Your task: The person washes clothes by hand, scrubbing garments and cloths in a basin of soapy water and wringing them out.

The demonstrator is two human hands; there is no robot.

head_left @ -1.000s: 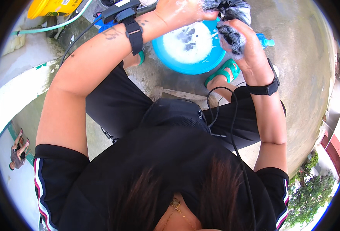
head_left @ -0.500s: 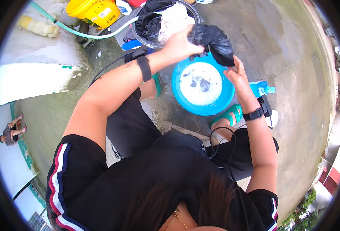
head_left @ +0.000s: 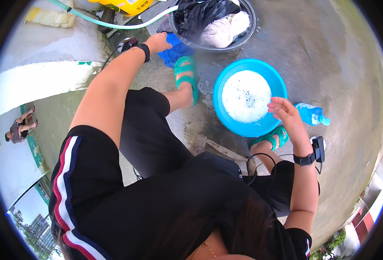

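My left hand [head_left: 157, 43] is closed on a blue cloth [head_left: 174, 53] at the left side of the metal-rimmed basin [head_left: 248, 37]. The cloth hangs bunched near my left foot. Inside that basin lie dark wet clothes [head_left: 200, 18] and a bundled white cloth [head_left: 219, 33]. My right hand [head_left: 286, 113] holds nothing; its fingers, slightly curled and apart, hover at the right rim of the blue plastic basin [head_left: 219, 110]. White suds [head_left: 245, 97] cover the water in this basin.
A blue bottle [head_left: 310, 114] lies right of the blue basin. Green sandals [head_left: 186, 71] are on my feet beside it. A pale green hose [head_left: 126, 26] runs to the metal-rimmed basin, past a yellow bucket [head_left: 131, 6]. Far left, a person [head_left: 19, 128] sits by a wall.
The black garment has left my hands and the space over the suds; dark cloth lies in the metal-rimmed basin. My left hand has moved left onto the blue cloth; my right hand has lowered.
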